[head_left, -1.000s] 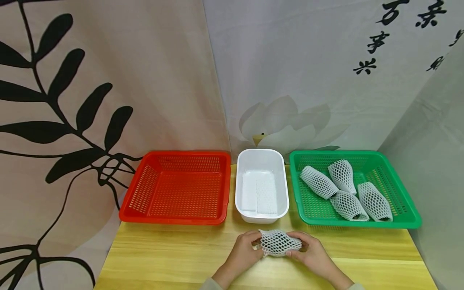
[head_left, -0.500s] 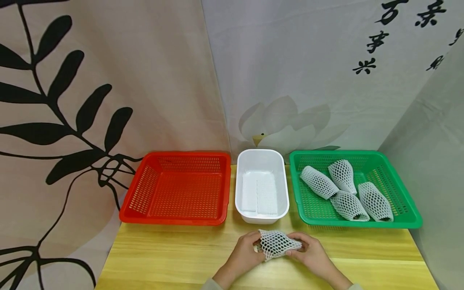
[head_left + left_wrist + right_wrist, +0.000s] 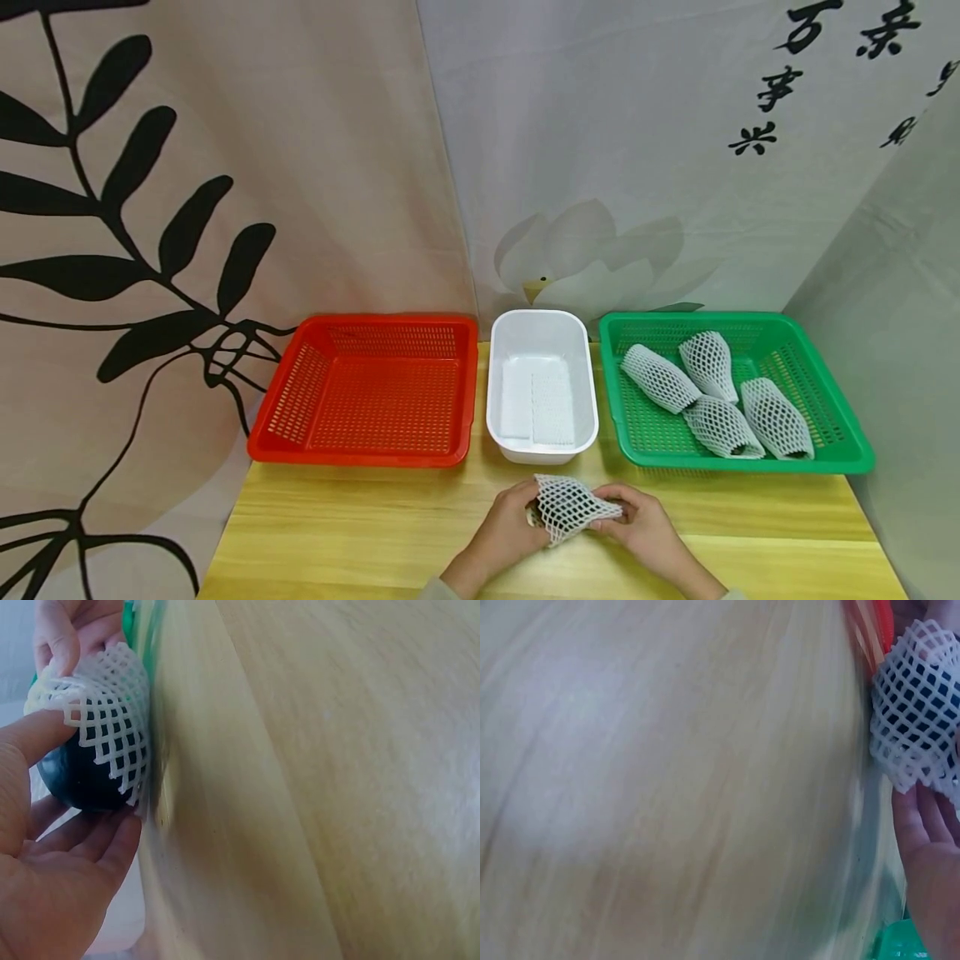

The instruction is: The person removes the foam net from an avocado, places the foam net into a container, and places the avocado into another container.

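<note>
Low over the front of the table, both hands are at a white foam net sleeve (image 3: 567,506). Inside its wide left end sits a dark, glossy, rounded object (image 3: 82,776), its bare end showing in the left wrist view. My left hand (image 3: 508,527) grips that end, thumb over the net's edge and fingers underneath. At the sleeve's narrow right end, my right hand (image 3: 640,527) pinches the mesh between thumb and fingers. Dark surface also shows through the mesh in the right wrist view.
A red plastic basket (image 3: 360,458) stands at the back left and a white tub (image 3: 542,457) at back centre. On the right, a green basket (image 3: 750,465) holds several net-covered pieces (image 3: 660,377). Patterned cloth (image 3: 337,167) hangs behind the wooden table (image 3: 360,533).
The sleeve's left end has spread wider and dropped toward the near side, while its right end has narrowed. Both hands stay almost in place; the baskets and tub are unchanged.
</note>
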{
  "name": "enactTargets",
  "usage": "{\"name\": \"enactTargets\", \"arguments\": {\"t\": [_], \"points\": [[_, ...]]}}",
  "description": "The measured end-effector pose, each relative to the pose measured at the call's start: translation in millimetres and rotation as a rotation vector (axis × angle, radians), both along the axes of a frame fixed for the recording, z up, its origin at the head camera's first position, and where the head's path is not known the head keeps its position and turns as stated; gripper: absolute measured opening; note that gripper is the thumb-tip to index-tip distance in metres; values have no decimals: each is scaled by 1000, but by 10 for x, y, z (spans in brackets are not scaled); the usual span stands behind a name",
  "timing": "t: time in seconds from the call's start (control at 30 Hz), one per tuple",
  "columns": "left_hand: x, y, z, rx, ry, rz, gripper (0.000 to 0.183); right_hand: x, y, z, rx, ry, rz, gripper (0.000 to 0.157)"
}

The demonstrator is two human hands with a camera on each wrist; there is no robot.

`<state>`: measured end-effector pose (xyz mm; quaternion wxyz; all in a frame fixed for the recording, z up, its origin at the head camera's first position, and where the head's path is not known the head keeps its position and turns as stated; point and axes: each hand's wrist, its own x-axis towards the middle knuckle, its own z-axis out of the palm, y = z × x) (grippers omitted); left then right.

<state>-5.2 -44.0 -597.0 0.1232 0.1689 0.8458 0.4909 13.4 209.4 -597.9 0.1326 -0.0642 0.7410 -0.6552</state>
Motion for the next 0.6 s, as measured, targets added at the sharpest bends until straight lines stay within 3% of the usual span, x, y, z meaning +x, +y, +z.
{"name": "enactTargets", "arguments": {"t": [0.17, 0.43, 0.6], "points": [[-2, 8, -21, -26, 37, -12, 56, 5, -10, -3, -5, -5, -5, 38], [-6, 23, -23, -57, 13, -15, 63, 10, -22, -10, 13, 74, -17, 34], [-2, 28, -31, -51, 60, -24, 64, 10, -33, 8, 47, 64, -38, 32]]}}
